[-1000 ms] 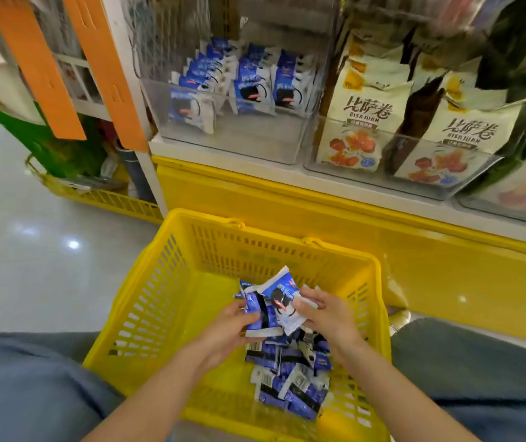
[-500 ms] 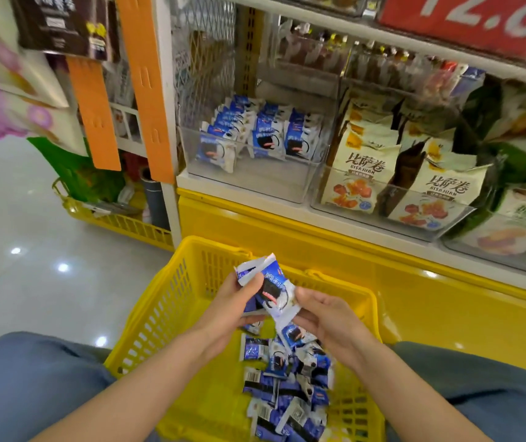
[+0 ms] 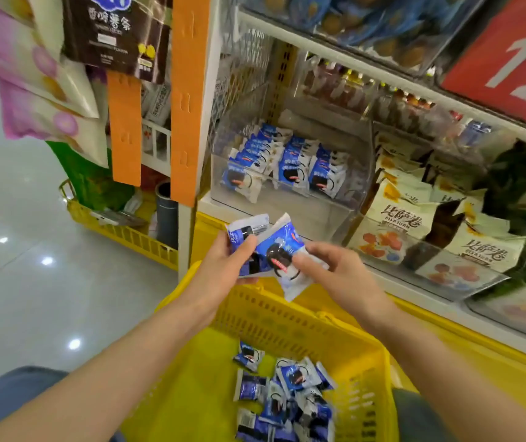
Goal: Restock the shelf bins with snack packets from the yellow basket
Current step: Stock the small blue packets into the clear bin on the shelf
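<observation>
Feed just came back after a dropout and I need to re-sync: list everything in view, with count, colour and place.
basket: one, yellow, below the hands, in front of the shelf
loose packets: a pile, blue and white, on the basket bottom
held packets: at least two, blue and white, above the basket
bin: one, clear, on the shelf at its left end
shelved packets: several rows, blue and white, inside the bin
cream packets: several, cream and orange, on the shelf right of the bin
strips: two, orange, hanging at the shelf's left end
sign: one, red with white digits, top right
second basket: one, yellow, on the floor at left
left hand: one, grips the held packets
right hand: one, pinches a held packet
</observation>
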`<state>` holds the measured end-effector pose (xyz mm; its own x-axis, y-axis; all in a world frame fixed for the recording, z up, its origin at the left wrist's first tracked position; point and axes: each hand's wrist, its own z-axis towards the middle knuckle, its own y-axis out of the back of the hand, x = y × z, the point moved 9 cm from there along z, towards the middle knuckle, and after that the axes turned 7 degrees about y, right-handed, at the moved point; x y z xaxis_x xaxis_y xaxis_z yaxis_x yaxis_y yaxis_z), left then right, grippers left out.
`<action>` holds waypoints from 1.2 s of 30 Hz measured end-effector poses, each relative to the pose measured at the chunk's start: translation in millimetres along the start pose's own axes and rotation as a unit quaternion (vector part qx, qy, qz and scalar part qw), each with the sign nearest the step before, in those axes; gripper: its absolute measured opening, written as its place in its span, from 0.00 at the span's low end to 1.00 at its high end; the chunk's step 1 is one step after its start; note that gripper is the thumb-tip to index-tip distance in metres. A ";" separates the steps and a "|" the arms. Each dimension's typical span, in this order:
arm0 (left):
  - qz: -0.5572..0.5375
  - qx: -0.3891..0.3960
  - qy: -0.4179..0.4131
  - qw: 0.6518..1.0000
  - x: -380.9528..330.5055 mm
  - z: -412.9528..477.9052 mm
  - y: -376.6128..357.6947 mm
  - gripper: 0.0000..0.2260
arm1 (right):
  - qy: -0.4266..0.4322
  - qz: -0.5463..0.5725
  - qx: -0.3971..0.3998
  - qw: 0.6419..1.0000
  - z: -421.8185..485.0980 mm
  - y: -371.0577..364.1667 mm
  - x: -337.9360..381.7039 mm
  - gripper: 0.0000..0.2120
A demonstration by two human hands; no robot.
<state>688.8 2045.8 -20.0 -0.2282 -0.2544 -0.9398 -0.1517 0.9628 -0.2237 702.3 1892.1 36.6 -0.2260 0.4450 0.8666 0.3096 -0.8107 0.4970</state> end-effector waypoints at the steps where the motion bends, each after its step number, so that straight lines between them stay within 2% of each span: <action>1: -0.015 -0.007 0.003 1.000 -5.8 3.9 4.6 0.11 | 0.024 -0.031 -0.024 0.999 12.4 12.9 13.2 0.05; 5: -0.035 -0.014 0.004 0.999 -25.2 17.0 18.5 0.17 | 0.096 -0.149 -0.139 0.974 71.1 65.8 55.2 0.07; 8: -0.040 -0.011 0.004 0.999 -32.6 25.1 22.4 0.18 | 0.081 -0.259 -0.165 0.948 124.8 86.1 59.3 0.15; 10: -0.038 -0.007 -0.003 0.999 -37.4 30.0 23.1 0.19 | 0.041 -0.334 -0.115 0.935 157.8 84.6 46.1 0.16; 14: -0.042 0.003 -0.021 0.999 -46.0 37.7 24.8 0.18 | 0.011 -0.443 0.051 0.895 195.6 57.9 9.2 0.16; 17: -0.048 0.002 -0.026 0.998 -47.4 45.0 29.0 0.19 | -0.031 -0.475 0.117 0.872 203.8 43.8 -12.7 0.20; 19: -0.054 0.003 -0.027 0.998 -47.4 49.6 31.2 0.20 | -0.032 -0.476 0.100 0.873 210.5 43.3 -14.7 0.21; 23: -0.061 0.005 -0.020 0.998 -47.4 54.8 30.8 0.20 | 0.002 -0.463 0.037 0.886 220.6 41.0 -8.3 0.17; 29: -0.064 0.007 -0.011 0.998 -47.7 55.7 27.2 0.20 | 0.006 -0.509 0.044 0.860 223.7 39.9 -11.6 0.16; 33: -0.071 0.013 -0.002 0.997 -46.6 55.1 24.8 0.14 | 0.032 -0.476 0.009 0.879 216.0 42.2 -0.7 0.20; 36: -0.073 0.033 0.014 0.997 -43.3 53.4 21.2 0.14 | 0.119 -0.414 -0.060 0.900 193.2 36.8 33.7 0.18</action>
<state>746.8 2082.1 2.2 -0.2360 -0.3942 -0.8882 -0.1215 0.9188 -0.3755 884.4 1950.8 92.9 -0.5301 0.8327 0.1599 -0.1541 -0.2800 0.9475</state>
